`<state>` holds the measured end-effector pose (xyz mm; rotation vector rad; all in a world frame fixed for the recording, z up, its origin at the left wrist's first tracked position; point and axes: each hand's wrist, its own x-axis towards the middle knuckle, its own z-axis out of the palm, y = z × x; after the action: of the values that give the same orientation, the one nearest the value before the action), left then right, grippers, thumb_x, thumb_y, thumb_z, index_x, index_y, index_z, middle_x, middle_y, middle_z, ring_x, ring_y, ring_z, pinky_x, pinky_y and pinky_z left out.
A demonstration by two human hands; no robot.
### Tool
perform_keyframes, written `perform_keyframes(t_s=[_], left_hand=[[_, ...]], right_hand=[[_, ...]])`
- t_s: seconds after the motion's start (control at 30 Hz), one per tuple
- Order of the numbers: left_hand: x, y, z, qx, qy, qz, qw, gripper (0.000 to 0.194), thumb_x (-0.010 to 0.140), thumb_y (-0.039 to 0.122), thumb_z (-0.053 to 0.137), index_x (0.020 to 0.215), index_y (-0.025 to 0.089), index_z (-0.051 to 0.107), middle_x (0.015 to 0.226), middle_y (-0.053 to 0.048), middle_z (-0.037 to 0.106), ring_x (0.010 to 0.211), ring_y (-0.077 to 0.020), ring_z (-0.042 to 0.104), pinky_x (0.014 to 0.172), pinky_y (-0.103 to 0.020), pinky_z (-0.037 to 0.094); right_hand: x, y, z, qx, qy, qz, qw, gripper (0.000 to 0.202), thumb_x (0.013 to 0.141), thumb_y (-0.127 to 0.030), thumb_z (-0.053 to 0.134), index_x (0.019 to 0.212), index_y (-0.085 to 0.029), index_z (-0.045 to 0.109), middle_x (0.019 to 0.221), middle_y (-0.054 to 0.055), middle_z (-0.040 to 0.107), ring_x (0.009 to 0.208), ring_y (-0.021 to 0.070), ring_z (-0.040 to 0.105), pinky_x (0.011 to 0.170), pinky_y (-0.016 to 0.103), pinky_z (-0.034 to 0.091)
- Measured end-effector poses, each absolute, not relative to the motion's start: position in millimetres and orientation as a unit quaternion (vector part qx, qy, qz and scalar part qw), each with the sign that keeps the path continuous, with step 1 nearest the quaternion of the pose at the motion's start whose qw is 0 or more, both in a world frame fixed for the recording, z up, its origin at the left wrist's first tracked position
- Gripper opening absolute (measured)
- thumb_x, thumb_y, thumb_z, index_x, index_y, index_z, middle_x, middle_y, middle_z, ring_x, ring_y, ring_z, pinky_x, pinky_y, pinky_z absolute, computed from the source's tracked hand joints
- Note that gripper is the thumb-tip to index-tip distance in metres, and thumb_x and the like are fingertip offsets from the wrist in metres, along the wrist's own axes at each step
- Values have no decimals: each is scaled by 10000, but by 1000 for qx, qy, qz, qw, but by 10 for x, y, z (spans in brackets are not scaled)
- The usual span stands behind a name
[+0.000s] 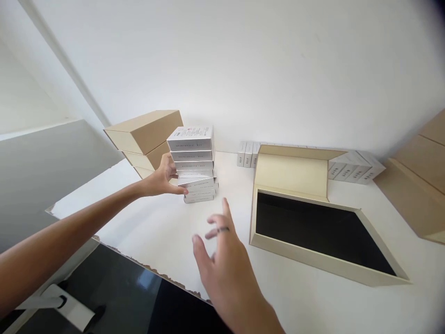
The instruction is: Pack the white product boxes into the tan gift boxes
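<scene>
Two bare hands, well apart, reach over a white table [156, 236] with a chipped, ragged front edge. Nearest is the right hand [227, 264], slightly blurred, empty, held above the tabletop with its thumb and fingers spread; a dark ring [223, 229] circles one finger. Below the table's edge at lower left, a white metal base [71, 308] stands on a dark floor.

To the right of this hand lies an open cream case [320, 262] with a black interior [313, 232], its lid [292, 174] raised at the back.

Farther in, left of centre, the left hand [160, 180] touches a stack of small silver-white boxes [193, 144], thumb at a lower front edge, fingers around the left side; whether it grips firmly or only steadies them, I cannot tell. The stack stands on the table, its lower boxes askew beneath the upper ones.

Behind the left hand, tan boxes [153, 132] are piled up. More tan packaging [413, 185] sits at the far right. Behind the case, a row of similar small boxes [351, 167] stands on edge, partly hidden by the lid, near a plain white wall [243, 69].
</scene>
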<state>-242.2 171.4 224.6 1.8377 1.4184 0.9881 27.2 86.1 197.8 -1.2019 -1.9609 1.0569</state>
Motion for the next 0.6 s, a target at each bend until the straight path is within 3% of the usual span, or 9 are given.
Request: perform_keyframes(t_s=[0.1,0.3,0.4,0.6], left_hand=[[-2400,1714,2217,686,536,387,302,1026,596,285,895,1332,288,180,1548,-192,304,1476,-389,255,1042,-552,489],[-2427,1722,2170,684,520,406,311,1011,601,260,896,1348,297,215,1508,-161,382,1398,-374,411,1025,-523,507],[-2420,1716,2174,684,526,404,303,1016,599,269,900,1356,296,223,1449,-144,449,1370,-373,448,1017,-536,508],[-2377,1687,2254,684,539,384,306,872,633,309,887,1269,278,291,1387,-129,499,1368,-352,452,1065,-554,462]], right_hand=[[38,1234,2067,-448,-741,404,296,221,921,-432,479,1034,-242,484,1647,52,20,820,207,684,646,423,567],[-96,1534,1978,-397,-651,521,384,266,918,-511,528,913,-250,476,1644,7,109,1007,181,638,714,349,549],[-103,1524,1982,-391,-647,525,390,267,918,-514,539,921,-251,496,1646,-23,94,1019,170,625,691,327,536],[-101,1503,1993,-384,-677,484,401,284,940,-497,519,843,-230,506,1625,-21,202,938,153,636,756,347,514]])
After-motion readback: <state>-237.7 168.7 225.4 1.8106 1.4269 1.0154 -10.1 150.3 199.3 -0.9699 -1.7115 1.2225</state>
